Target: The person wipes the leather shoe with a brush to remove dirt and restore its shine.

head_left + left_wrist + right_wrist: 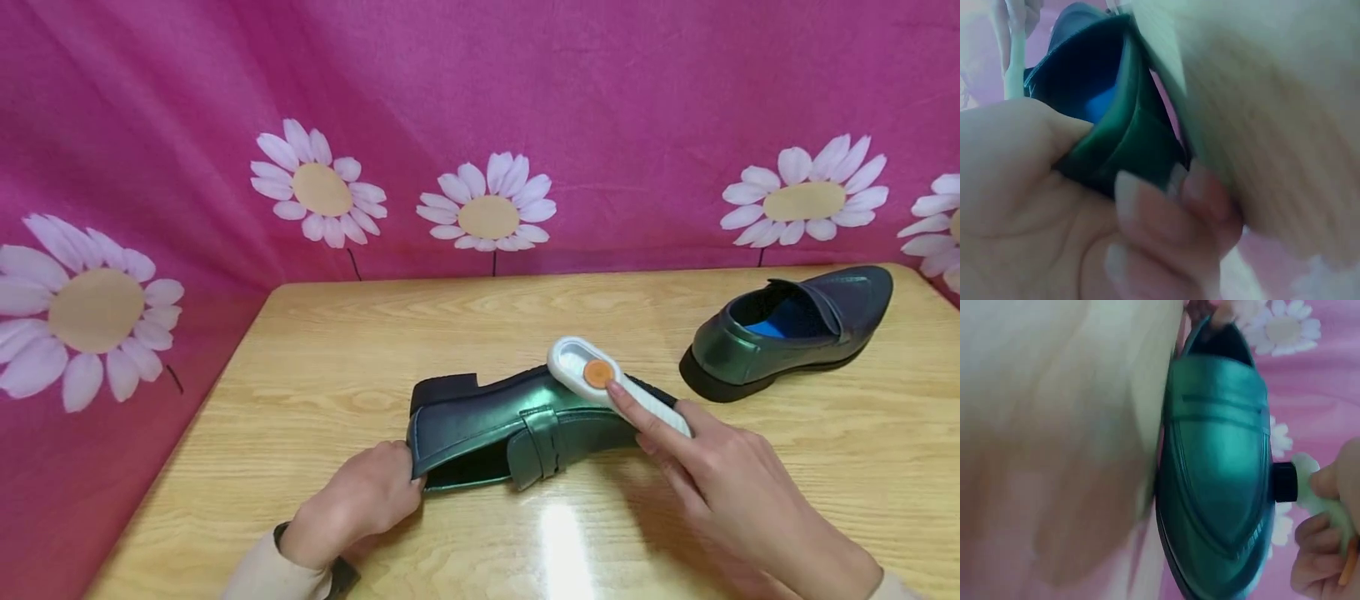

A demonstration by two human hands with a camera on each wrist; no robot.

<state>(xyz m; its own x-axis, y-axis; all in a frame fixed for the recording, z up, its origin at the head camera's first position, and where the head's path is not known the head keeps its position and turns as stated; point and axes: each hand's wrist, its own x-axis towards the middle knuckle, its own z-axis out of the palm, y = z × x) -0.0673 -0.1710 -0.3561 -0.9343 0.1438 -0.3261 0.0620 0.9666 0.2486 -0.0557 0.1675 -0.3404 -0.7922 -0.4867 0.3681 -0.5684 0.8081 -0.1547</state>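
A dark green metallic loafer [465,425] lies on its side, its opening toward me and its black heel block [444,390] facing the back. At the heel end my left hand [367,487] grips the back rim; the left wrist view shows the thumb [1063,128] inside the opening and fingers [1160,219] outside. My right hand [731,467] holds a white-handled tool [656,407] with an orange button [599,373], index fingertip on the button. In the right wrist view the tool's black head [1285,482] meets the loafer's sole-side edge.
A second matching loafer [795,333] with a blue insole stands upright at the back right of the wooden table [375,325]. Behind the table hangs a pink cloth [630,108] printed with large white daisies.
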